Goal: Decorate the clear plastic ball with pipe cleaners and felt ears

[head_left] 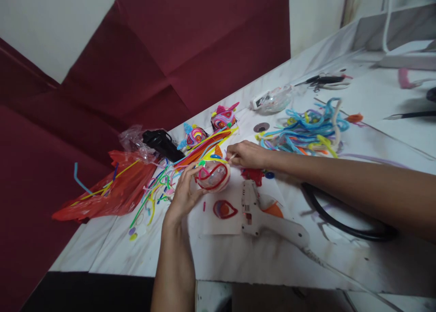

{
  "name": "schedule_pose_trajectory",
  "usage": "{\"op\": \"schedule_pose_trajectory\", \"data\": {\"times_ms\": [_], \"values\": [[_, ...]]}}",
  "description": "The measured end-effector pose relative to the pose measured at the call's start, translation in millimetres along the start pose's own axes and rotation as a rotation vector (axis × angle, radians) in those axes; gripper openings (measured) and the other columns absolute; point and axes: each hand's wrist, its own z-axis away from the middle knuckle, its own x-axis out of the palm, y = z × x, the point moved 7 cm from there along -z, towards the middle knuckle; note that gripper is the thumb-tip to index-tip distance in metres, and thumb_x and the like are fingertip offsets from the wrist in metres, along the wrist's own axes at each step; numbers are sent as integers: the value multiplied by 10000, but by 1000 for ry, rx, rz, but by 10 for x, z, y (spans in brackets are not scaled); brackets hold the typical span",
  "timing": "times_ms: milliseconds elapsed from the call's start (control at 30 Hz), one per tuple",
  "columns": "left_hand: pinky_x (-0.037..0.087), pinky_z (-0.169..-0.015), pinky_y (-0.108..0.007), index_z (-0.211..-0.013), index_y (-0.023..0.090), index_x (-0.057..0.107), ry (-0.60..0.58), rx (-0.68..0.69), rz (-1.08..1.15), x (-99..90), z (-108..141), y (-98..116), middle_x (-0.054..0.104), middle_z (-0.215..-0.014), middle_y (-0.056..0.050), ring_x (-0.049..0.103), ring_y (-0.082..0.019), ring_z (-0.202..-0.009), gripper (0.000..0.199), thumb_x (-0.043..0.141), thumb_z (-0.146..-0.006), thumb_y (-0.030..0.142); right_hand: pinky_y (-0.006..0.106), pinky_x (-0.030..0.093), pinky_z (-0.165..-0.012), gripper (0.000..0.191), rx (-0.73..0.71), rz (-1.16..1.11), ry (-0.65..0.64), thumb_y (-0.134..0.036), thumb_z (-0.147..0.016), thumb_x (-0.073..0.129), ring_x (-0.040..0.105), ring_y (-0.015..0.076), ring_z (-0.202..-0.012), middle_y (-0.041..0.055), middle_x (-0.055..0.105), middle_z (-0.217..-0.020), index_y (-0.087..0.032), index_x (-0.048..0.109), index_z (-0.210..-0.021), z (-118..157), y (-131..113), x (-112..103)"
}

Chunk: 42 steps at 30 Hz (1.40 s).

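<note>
My left hand (185, 191) is wrapped round the side of a clear, rounded plastic piece (214, 176) trimmed with pipe cleaners in red, pink and yellow. An orange tuft and blue and green bits sit along its top. At its upper right edge my right hand (243, 154) pinches a thin pale strip, partly hidden by the fingers. Just below, on a white sheet (213, 225), lies a red eye-shaped pipe-cleaner piece (225, 209). A white glue gun (251, 210) lies to its right, with its cable running toward the front edge.
Two finished-looking fish-like figures (223, 118) stand at the back. A heap of mostly blue pipe cleaners (306, 130) is at right, with a black ring-like loop (347, 225) nearer. At left are a red plastic bag (116, 191) and a black object (161, 144). Pliers (325, 80) lie far back.
</note>
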Motion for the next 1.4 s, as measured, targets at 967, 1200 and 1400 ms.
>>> {"op": "schedule_pose_trajectory", "data": {"times_ms": [967, 1200, 1400], "values": [[457, -1039, -493, -1369, 266, 485, -6, -70, 101, 12, -4, -100, 526, -1467, -150, 487, -305, -1377, 628, 720, -826, 479, 259, 305, -611, 143, -72, 81, 4, -127, -816, 580, 556, 143, -640, 10, 692, -724, -183, 711, -800, 224, -82, -267], [483, -1011, -524, -1389, 342, 484, 14, -100, 76, 12, 22, -128, 539, -1452, -117, 490, -313, -1377, 598, 701, -843, 454, 250, 328, -635, 182, -34, 84, 76, -130, -839, 556, 612, 167, -732, 47, 729, -813, -167, 732, -870, 112, -140, -262], [480, -1010, -512, -1364, 294, 494, 28, -84, 78, 18, 27, -165, 521, -1472, -134, 498, -320, -1365, 610, 713, -826, 482, 222, 368, -657, 189, 4, -18, 113, -103, -810, 557, 635, 160, -762, 40, 735, -820, -159, 724, -877, 40, -97, -186]]}}
